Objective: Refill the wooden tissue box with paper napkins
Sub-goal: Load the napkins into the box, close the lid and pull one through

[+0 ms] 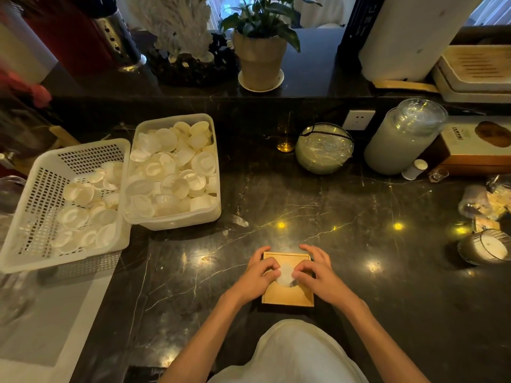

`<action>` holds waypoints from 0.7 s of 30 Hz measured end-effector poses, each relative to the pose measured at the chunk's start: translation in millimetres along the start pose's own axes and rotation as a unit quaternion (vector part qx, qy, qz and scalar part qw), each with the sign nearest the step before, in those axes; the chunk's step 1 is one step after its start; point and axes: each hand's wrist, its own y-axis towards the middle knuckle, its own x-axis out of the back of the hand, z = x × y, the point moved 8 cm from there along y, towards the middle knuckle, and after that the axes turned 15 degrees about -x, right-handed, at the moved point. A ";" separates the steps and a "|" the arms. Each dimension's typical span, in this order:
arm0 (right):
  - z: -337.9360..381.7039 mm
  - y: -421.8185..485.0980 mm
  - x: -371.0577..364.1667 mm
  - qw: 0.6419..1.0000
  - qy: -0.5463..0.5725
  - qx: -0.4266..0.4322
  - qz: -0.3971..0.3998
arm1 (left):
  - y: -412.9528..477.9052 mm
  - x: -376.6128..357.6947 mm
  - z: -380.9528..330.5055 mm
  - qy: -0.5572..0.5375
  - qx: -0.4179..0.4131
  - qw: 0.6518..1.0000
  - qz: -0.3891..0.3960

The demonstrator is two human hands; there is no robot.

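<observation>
A square wooden tissue box (287, 295) sits on the dark marble counter near the front edge, lid on, with a round opening in its top. White paper napkin (285, 273) shows in that opening. My left hand (260, 275) rests on the box's left side, fingertips pinching at the napkin. My right hand (315, 272) mirrors it on the right side, fingertips also on the napkin. The hands hide much of the lid.
A white perforated basket (36, 205) and a clear plastic tub (215, 189), both holding white round shells or dishes, stand at the left. Glass jars (323, 147), a tall container (401, 139) and a candle (484, 247) stand at the right. A potted plant (260, 62) is on the back ledge.
</observation>
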 end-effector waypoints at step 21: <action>10.9 6.9 9.5 0.996 -0.088 0.026 0.012 | -0.9 1.7 -3.5 -0.008 0.007 1.000 -0.001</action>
